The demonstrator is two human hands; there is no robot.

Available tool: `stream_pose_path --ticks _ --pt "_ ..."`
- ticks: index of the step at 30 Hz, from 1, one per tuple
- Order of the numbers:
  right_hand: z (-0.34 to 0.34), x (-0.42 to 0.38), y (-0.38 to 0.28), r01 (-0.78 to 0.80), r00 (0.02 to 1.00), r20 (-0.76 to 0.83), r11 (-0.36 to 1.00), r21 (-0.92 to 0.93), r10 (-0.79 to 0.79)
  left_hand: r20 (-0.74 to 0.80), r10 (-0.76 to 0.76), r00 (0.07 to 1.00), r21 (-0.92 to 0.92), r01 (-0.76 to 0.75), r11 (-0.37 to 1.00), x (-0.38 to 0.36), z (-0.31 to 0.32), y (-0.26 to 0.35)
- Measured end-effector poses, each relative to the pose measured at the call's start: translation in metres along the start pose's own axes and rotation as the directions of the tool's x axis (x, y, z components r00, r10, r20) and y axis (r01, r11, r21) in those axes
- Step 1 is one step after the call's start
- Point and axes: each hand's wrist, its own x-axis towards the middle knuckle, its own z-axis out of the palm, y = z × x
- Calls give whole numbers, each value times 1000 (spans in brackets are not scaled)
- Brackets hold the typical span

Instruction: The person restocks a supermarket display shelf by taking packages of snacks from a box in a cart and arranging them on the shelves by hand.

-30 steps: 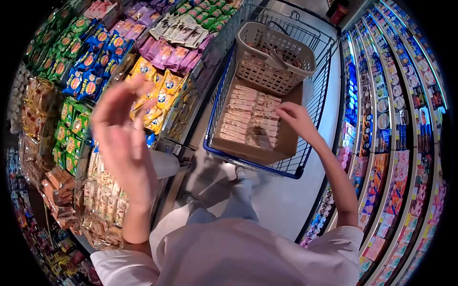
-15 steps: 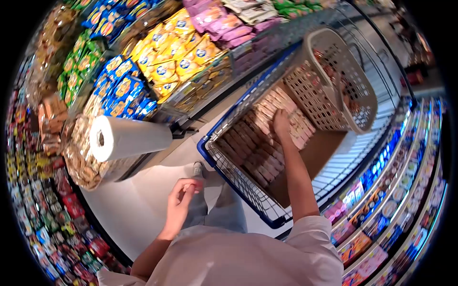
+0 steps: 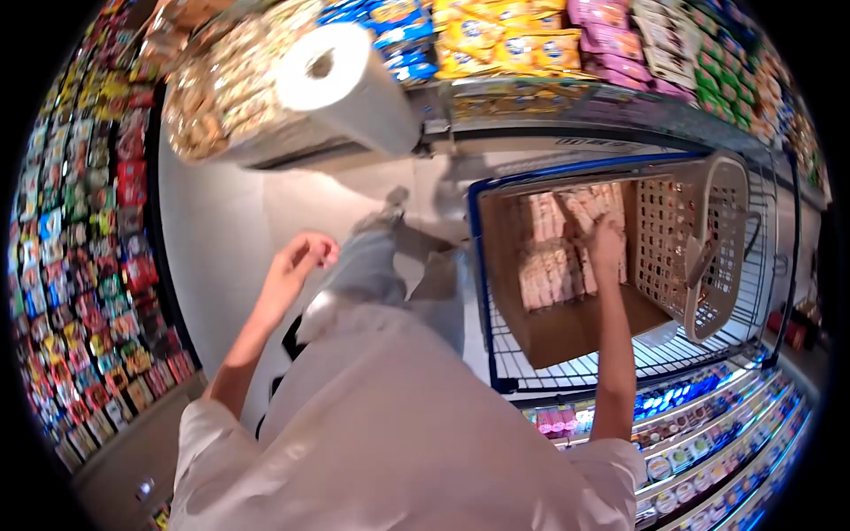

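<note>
Inside a blue-rimmed shopping cart (image 3: 482, 265) stands an open cardboard box (image 3: 567, 341) with rows of pink-and-white snack packs (image 3: 551, 270). My right hand (image 3: 606, 241) reaches into it, fingers bent down around some packs in the rows by the basket. Those packs lean at a slant; the fingertips are partly hidden among them. Off to the left, above the floor, my left hand (image 3: 301, 257) hangs with its fingers curled in and nothing visible in it. A beige perforated basket (image 3: 668, 226) stands in the cart, right beside the box.
A large white plastic-bag roll (image 3: 372, 97) juts out at the display's edge. Behind the cart, a display bin holds yellow packs (image 3: 509, 35) and blue packs (image 3: 398, 22). Shelves of snacks (image 3: 88, 274) line the left; lit shelves (image 3: 691, 442) run along the lower right.
The view has turned, so the cart now sits squarer and the display runs across the top. My right hand stays on the packs, some now more slanted. My left hand remains curled at my side.
</note>
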Motion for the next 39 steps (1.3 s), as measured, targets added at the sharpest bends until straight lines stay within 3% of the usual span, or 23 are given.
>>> stream_pose_path --ticks 1,4,7,8,10,11,13,15,17,19,20,23,26,31,35,39 --pt "-19 -20 -1 55 991 -127 998 44 -49 -26 9 1000 15 -9 1000 -3 -13 -5" --pt "-66 -65 6 -70 996 -40 976 208 80 -110 -14 994 -13 13 1000 -9 -49 -26" --pt "-96 -107 17 -153 980 -42 868 472 195 -158 -86 984 -75 74 994 -7 -76 -48" --pt "-97 -119 22 -160 978 -45 875 456 202 -149 -98 984 -81 87 993 -5 -82 -57" --pt "-98 -142 27 -99 968 -93 699 709 233 -95 -132 987 -109 122 987 -1 -92 -77" --pt "-102 -151 26 -98 967 -100 706 702 234 -59 -161 985 -120 153 981 2 -97 -88" --pt "-116 -170 12 -261 946 103 529 808 309 -29 -227 973 -216 216 952 3 -104 -129" --pt "-122 -180 0 -246 949 80 556 794 306 42 -375 926 -367 364 856 -8 -106 -203" --pt "-140 -193 -32 -214 934 57 423 880 353 18 -504 864 -401 468 788 -38 -89 -251" --pt "-154 -203 -58 -223 932 89 362 905 351 105 -421 901 -444 422 791 -74 -68 -307" --pt "-155 -206 -66 -226 931 100 338 914 351 245 -470 848 -511 525 681 -96 -56 -332" --pt "-152 -206 -81 -178 948 82 300 937 306 375 -639 672 -541 718 437 -191 -41 -313" --pt "-167 -202 -107 -149 961 76 263 953 267 352 -708 612 -634 712 301 -235 -36 -283" --pt "-195 -192 -146 -85 981 45 208 974 191 248 -750 613 -775 590 225 -221 -24 -240" --pt "-203 -184 -160 -83 987 39 280 957 159 142 -771 621 -861 461 213 -172 -21 -204" --pt "-207 -181 -173 -61 990 28 250 966 135 72 -777 625 -894 386 228 -128 -25 -178"
